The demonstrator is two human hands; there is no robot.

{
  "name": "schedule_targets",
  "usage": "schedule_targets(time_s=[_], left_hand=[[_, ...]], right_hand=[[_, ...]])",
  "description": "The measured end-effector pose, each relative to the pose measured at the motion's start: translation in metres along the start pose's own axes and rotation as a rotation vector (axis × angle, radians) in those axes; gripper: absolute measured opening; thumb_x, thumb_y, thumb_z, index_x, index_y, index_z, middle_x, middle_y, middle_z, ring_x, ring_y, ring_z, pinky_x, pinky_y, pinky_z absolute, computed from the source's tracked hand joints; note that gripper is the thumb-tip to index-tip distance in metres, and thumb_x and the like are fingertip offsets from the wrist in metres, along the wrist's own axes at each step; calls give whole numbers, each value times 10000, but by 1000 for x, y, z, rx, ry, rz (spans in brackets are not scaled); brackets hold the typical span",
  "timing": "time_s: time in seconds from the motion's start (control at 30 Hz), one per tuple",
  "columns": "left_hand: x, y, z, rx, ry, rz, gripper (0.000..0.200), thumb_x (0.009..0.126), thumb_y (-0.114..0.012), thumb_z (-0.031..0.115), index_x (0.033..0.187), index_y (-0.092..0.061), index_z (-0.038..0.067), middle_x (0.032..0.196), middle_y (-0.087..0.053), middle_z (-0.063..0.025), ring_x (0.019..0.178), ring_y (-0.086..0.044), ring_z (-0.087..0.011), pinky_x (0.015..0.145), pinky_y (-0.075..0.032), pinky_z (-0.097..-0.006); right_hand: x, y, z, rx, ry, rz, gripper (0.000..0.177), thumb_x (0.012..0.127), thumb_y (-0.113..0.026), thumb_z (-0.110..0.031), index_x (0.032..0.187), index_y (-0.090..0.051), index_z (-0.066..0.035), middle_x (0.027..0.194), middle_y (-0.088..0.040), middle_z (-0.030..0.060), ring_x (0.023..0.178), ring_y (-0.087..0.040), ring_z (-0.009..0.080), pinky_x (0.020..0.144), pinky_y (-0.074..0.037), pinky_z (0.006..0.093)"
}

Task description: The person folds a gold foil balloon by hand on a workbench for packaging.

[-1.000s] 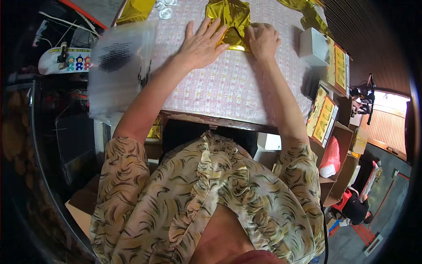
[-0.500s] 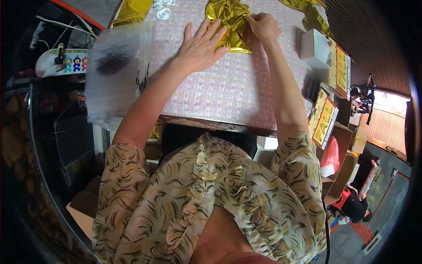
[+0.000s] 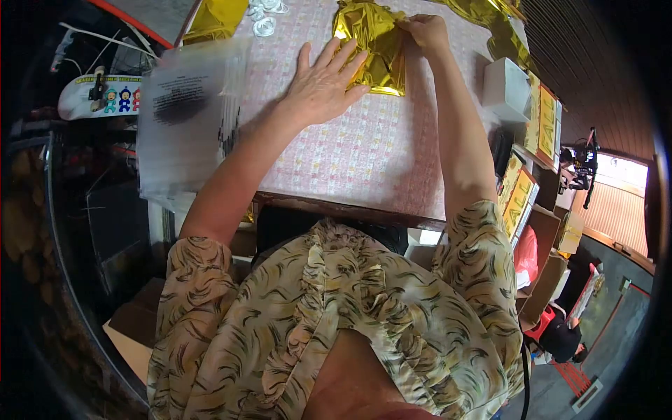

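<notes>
A shiny gold foil piece (image 3: pixel 381 45) lies crinkled on the pink-checked tablecloth (image 3: pixel 336 150) near the far side of the table. My left hand (image 3: pixel 325 84) rests flat with fingers spread, its fingertips on the foil's left edge. At the foil's upper right edge, my right hand (image 3: pixel 425 33) pinches the gold material between thumb and fingers. White string-like coils (image 3: pixel 264 26) lie to the left of the foil, near another gold sheet (image 3: pixel 214 19). More gold foil (image 3: pixel 505 38) is at the table's far right.
A stack of clear plastic bags (image 3: pixel 185 126) overhangs the table's left edge. At the right edge stand a white box (image 3: pixel 506 89) and boxes marked FALL (image 3: pixel 547 119). A skateboard (image 3: pixel 98 96) is at the left. Another person (image 3: pixel 560 336) is in the background at lower right.
The gold foil looks flatter and more spread out at its right side. My right hand has moved slightly up and right along its edge. The view has shifted slightly.
</notes>
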State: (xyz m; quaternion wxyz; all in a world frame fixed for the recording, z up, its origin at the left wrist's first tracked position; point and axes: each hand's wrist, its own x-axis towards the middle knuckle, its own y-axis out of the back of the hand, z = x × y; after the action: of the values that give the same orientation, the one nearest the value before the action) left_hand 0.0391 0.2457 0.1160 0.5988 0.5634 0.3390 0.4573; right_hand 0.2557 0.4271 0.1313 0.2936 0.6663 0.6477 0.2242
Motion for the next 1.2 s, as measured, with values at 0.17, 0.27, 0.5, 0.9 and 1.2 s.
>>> schedule_targets(time_s=[0.17, 0.27, 0.5, 0.9, 1.2], left_hand=[[0, -4, -2, -20, -36, 81, 688, 1044, -393, 540, 1597, -340, 133, 1678, -257, -107, 1561, -169, -300, 1203, -66, -644], [0, -6, -3, -11, -43, 92, 681, 1044, -400, 541, 1586, -361, 131, 1672, -272, -109, 1558, -177, -298, 1200, -80, -645], [-1, -5, 0, -31, -42, 94, 689, 1039, -409, 550, 1580, -370, 124, 1663, -293, -109, 1556, -188, -290, 1200, -87, -647], [-3, 6, -19, -104, 107, -37, 741, 1075, -327, 543, 1622, -209, 57, 1705, -181, -93, 1580, -123, -265, 1243, -51, -584], [24, 10, -45, -197, 181, 278, 677, 1087, -330, 487, 1583, -286, 28, 1661, -280, -152, 1559, -196, -316, 1229, -155, -597]], right_hand=[[-29, -1, -5, -479, 429, 351, 514, 951, -654, -415, 1268, -686, -11, 1196, -705, 244, 1097, -683, 404, 996, -498, 491], [-61, -42, -2, -528, 764, 340, 625, 1022, -531, -412, 1493, -434, -12, 1542, -438, 227, 1403, -424, 380, 1161, -290, 563], [-80, -64, 14, -471, 615, 154, 747, 1072, -297, -543, 1562, -315, 21, 1635, -313, 207, 1545, -219, 347, 1251, -153, 521], [-78, -68, 11, -528, 534, 155, 803, 1061, -197, -594, 1587, -261, 9, 1675, -242, 166, 1567, -162, 317, 1264, -105, 517], [-76, -68, 16, -286, 649, 265, 624, 1016, -529, -413, 1555, -403, -126, 1588, -376, 223, 1497, -301, 368, 1201, -234, 572]])
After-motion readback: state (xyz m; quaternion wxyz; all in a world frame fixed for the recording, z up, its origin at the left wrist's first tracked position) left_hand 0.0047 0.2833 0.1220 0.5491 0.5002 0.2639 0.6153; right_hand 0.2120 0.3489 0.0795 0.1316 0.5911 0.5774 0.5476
